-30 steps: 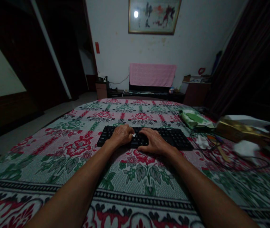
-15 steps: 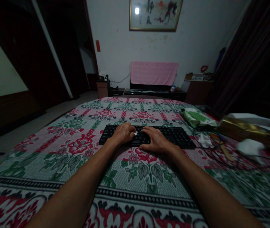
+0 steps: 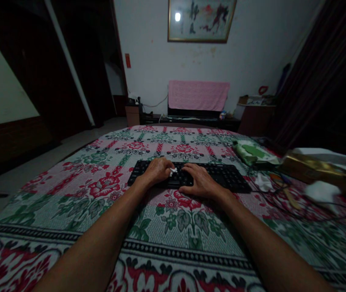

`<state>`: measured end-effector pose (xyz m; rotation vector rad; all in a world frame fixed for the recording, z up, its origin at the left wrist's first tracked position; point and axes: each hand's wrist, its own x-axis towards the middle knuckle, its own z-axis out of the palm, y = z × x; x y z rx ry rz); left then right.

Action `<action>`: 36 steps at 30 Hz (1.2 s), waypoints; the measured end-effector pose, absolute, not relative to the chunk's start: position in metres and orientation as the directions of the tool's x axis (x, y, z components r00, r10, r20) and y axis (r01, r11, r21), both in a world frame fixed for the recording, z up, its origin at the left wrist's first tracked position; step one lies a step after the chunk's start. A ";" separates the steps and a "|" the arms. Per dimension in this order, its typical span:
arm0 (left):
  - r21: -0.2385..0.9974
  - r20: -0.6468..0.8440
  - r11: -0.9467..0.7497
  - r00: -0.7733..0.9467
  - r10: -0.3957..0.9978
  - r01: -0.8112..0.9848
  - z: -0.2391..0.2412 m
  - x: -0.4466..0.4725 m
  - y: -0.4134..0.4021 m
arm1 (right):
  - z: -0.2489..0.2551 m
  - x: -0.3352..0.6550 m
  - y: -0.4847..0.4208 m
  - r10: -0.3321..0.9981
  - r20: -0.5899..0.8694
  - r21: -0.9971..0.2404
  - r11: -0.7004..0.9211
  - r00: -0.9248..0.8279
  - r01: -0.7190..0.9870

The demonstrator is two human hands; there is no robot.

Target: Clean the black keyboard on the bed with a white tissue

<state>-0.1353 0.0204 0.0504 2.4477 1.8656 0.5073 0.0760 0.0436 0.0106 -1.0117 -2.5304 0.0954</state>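
A black keyboard (image 3: 230, 177) lies crosswise on the flowered tablecloth (image 3: 106, 184) in front of me. Over its left half my left hand (image 3: 157, 169) is closed, pinching a small piece of white tissue (image 3: 173, 172) between thumb and fingers, close above the keys. My right hand (image 3: 200, 181) rests on the middle of the keyboard, fingers stretched forward and thumb apart near the front edge. Nothing shows in the right hand. Both hands cover part of the keys.
To the right lie a green-and-white tissue pack (image 3: 253, 153), a gold box (image 3: 315, 168), crumpled white tissues (image 3: 264, 182) and a tangled black cable (image 3: 305, 213). Beyond the table, a pink cloth (image 3: 199, 95) hangs over a dark screen-like object by the wall.
The whole view has shifted slightly down and right. A little more of the white tissue shows at my left fingertips; both hands stay in place on the keyboard.
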 end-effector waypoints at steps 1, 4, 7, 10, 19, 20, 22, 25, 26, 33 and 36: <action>0.230 0.253 -0.293 0.234 0.939 0.928 0.049 -0.136 0.021 | 0.010 0.076 0.044 0.672 0.350 -0.213 0.735 -0.652 0.644; 0.284 0.268 -0.320 0.245 0.932 0.904 0.047 -0.137 0.023 | 0.010 0.077 0.044 0.675 0.346 -0.211 0.733 -0.652 0.647; 0.302 0.270 -0.366 0.289 0.918 0.880 0.048 -0.135 0.022 | 0.011 0.077 0.043 0.669 0.352 -0.201 0.737 -0.654 0.645; 0.249 0.244 -0.399 0.342 0.908 0.882 0.048 -0.134 0.022 | 0.011 0.077 0.043 0.661 0.361 -0.188 0.743 -0.658 0.642; 0.200 0.261 -0.349 0.294 0.919 0.915 0.052 -0.143 0.020 | 0.013 0.076 0.041 0.670 0.347 -0.190 0.735 -0.656 0.651; 0.204 0.259 -0.364 0.309 0.915 0.909 0.052 -0.142 0.020 | 0.013 0.076 0.041 0.671 0.347 -0.188 0.735 -0.656 0.652; 0.194 0.234 -0.368 0.322 0.917 0.909 0.051 -0.138 0.018 | 0.014 0.076 0.041 0.675 0.349 -0.184 0.729 -0.650 0.659; 0.158 0.208 -0.346 0.311 0.927 0.925 0.047 -0.133 0.016 | 0.014 0.076 0.041 0.677 0.348 -0.178 0.727 -0.648 0.663; 0.146 0.213 -0.335 0.301 0.929 0.931 0.046 -0.131 0.014 | 0.014 0.076 0.041 0.676 0.344 -0.176 0.728 -0.652 0.663; 0.084 0.238 -0.249 0.224 0.945 0.965 0.044 -0.124 -0.004 | 0.020 0.074 0.032 0.723 0.276 -0.170 0.686 -0.634 0.708; 0.101 0.267 -0.221 0.187 0.945 0.970 0.041 -0.124 -0.010 | 0.023 0.071 0.022 0.767 0.237 -0.165 0.637 -0.597 0.753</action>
